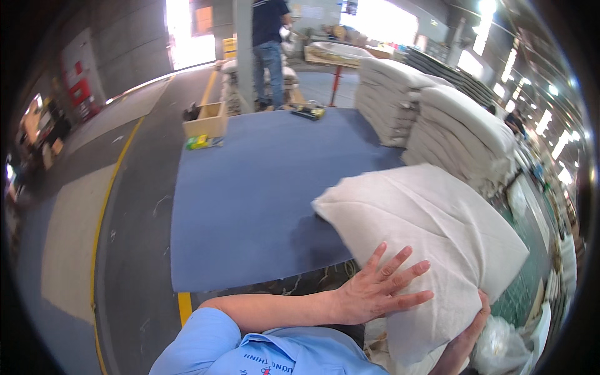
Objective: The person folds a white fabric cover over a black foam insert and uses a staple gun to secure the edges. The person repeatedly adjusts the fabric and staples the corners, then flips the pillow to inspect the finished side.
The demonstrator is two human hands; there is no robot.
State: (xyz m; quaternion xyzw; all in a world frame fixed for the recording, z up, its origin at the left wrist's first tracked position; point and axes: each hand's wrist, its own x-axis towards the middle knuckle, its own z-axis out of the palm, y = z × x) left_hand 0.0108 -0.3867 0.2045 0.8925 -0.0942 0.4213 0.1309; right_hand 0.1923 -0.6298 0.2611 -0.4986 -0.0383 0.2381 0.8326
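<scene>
A white, cushion-shaped piece of fabric (431, 219) lies tilted over the right front part of the blue-topped table (250, 206) and hangs past its front edge. Fingers spread, my left hand (384, 284) rests flat on or just over its near left side. My right hand (472, 325) grips the lower right edge, where the cloth bunches into creases. Part of that hand is hidden behind the fabric.
Tall stacks of folded off-white fabric (459, 131) stand along the right back. A wooden box (206, 120), a yellow-green packet (201, 142) and a dark yellow tool (308, 112) sit toward the far edge. Beyond stands a person (269, 56) beside a post (244, 56). A clear plastic bag (500, 347) lies lower right.
</scene>
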